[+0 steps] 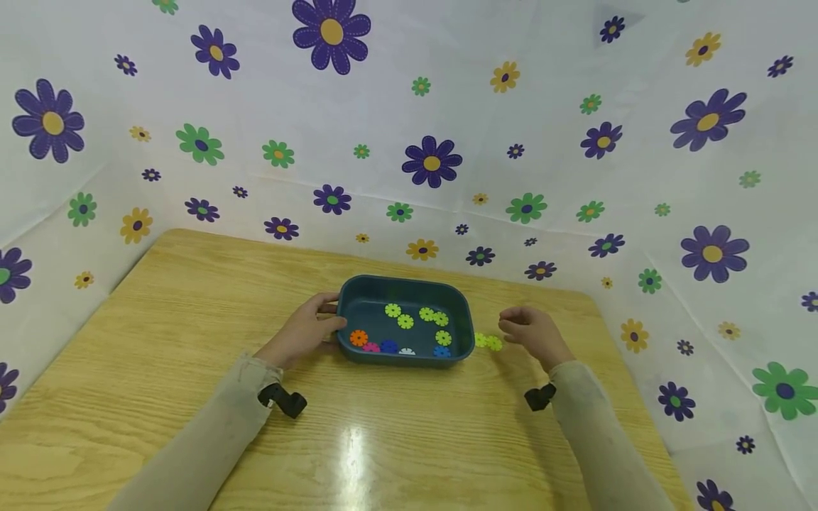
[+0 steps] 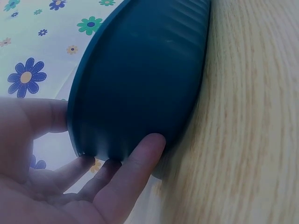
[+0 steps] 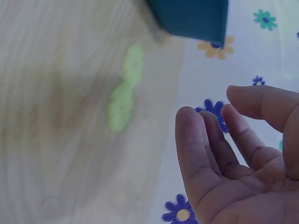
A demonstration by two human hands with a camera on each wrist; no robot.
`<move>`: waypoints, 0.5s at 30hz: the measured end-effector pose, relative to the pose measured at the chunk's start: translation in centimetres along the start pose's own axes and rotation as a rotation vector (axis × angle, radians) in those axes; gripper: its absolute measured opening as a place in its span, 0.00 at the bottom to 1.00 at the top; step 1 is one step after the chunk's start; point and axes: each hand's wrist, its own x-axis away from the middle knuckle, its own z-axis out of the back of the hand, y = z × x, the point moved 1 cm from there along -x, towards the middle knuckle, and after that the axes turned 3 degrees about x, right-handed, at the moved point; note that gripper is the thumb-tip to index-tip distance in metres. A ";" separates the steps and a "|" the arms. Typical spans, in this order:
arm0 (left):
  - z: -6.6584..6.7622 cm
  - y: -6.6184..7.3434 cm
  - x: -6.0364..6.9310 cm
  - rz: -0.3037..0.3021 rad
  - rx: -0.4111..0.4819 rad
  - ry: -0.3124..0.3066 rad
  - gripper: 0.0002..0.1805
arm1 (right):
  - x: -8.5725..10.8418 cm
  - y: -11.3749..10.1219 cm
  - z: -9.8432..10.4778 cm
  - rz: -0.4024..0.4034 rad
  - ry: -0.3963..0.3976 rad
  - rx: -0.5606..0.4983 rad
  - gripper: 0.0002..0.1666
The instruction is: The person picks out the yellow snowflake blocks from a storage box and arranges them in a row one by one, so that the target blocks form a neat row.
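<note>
A dark teal plastic tray point(image 1: 402, 360) stands on the table. My left hand point(image 1: 302, 328) holds its left end; in the left wrist view the thumb reaches behind the rim and other fingers point(image 2: 140, 163) lie against the outer wall. Inside are several notched, flower-shaped plastic discs: lime green point(image 1: 405, 321), orange point(image 1: 359, 338), pink, blue and white. Outside the tray's right end lie two lime green discs point(image 3: 122, 105), touching each other. My right hand point(image 1: 532, 333) is just to their right, fingers loosely bent, thumb and fingertips apart, with nothing between them.
The tray and discs are on a light wooden table point(image 1: 281, 440). White cloth with printed flowers point(image 1: 383, 128) hangs behind the table and on both sides. A black wrist strap with a camera point(image 1: 540, 397) sits on each sleeve cuff.
</note>
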 end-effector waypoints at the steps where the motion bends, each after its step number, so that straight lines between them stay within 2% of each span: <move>1: 0.0 0.0 0.0 0.003 0.000 0.000 0.33 | 0.1 -0.3 -0.1 0.008 -0.002 -0.004 0.26; 8: 0.0 0.0 0.1 0.004 -0.006 0.002 0.33 | 0.0 -2.6 -0.9 0.061 -0.019 -0.038 0.26; 15: -0.1 0.2 0.2 0.007 -0.006 0.008 0.33 | -0.7 -4.6 -2.8 0.086 -0.039 -0.082 0.25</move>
